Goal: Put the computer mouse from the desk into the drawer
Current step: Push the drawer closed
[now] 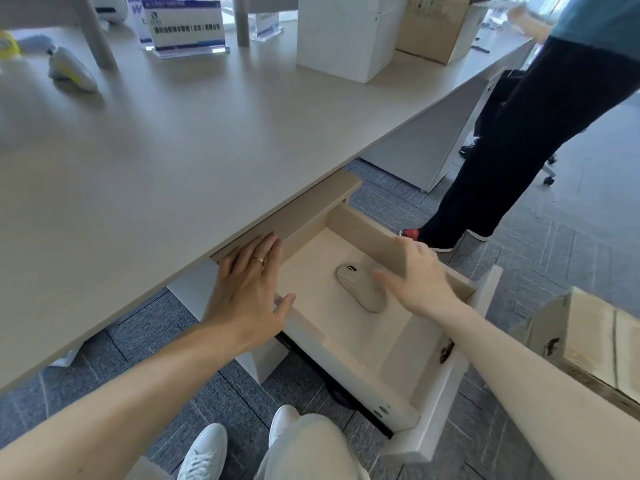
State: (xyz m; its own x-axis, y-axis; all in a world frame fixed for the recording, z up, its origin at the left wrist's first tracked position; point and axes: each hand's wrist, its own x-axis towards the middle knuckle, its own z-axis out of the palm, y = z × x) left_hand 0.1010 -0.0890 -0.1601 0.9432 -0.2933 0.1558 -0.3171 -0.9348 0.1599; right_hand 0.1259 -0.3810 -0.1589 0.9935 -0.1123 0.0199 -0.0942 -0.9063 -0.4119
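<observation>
A pale beige computer mouse (358, 285) lies on the floor of the pulled-out drawer (349, 344) under the desk (173, 150). My right hand (420, 280) hovers just right of the mouse with fingers spread, empty, its fingertips close to the mouse; I cannot tell whether they touch it. My left hand (247, 289), wearing a ring, rests flat by the desk's front edge at the drawer's left wall, thumb over that wall, holding nothing.
Another person's legs (512, 161) stand right of the drawer. On the desk stand a white box (346, 36), a cardboard box (436, 26), acrylic signs (187, 26) and a small white-and-yellow object (71, 69). My knee and white shoes (204, 452) are below.
</observation>
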